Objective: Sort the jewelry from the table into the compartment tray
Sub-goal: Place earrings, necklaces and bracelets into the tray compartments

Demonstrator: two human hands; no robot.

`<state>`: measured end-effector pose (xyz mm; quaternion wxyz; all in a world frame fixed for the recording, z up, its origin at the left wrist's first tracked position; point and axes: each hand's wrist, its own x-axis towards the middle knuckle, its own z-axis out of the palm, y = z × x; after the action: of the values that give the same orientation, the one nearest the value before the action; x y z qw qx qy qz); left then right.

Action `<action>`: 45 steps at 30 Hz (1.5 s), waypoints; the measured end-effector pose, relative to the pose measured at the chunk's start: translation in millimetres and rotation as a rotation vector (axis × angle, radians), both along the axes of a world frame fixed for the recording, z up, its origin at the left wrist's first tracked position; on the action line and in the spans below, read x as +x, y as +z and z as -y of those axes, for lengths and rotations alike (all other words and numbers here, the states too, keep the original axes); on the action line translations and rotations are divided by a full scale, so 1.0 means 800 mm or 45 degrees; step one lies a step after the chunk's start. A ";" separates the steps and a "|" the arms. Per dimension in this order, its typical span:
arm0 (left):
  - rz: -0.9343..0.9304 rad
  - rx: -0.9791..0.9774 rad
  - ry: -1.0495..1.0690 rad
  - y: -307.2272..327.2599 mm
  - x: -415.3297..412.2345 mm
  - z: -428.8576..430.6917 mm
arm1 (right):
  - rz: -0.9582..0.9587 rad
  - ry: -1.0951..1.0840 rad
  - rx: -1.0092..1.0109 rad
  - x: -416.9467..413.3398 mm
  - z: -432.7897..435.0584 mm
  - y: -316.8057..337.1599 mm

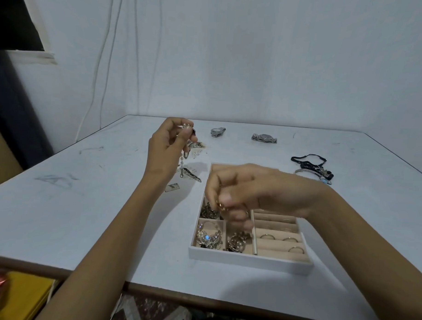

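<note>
Gold-toned, a small piece (pixel 221 205) is sitting pinched at the fingertips of the right hand (pixel 252 192), which is hovering over the left cells of the compartment tray (pixel 249 259) on the table (pixel 84 203). The left hand (pixel 168 146) is pinching a beaded chain (pixel 184 156) by its top end. The rest is dangling below the fingers, above loose jewelry (pixel 191 174) lying left of the tray.

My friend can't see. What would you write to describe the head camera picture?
Two hands sort jewelry at a white table: the right hand pinches a gold piece over a tray, the left hand holds up a dangling chain. Two watches lie at the far side.
</note>
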<state>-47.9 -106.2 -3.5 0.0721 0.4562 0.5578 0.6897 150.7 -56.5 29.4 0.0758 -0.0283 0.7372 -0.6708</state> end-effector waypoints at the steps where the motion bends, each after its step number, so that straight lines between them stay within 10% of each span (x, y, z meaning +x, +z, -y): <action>1: -0.001 -0.002 0.001 0.000 0.000 0.000 | 0.020 0.029 0.123 0.003 -0.002 0.002; 34: -0.014 -0.003 0.021 0.001 0.000 0.003 | 0.204 -0.153 0.944 0.011 -0.018 0.002; 45: -0.043 -0.011 0.007 0.002 -0.003 0.004 | 0.072 -0.501 0.872 0.019 -0.036 0.002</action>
<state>-50.3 -109.1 -2.2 0.0627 0.4659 0.5632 0.6795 165.7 -27.6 30.6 -0.0290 0.1590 0.9073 -0.3882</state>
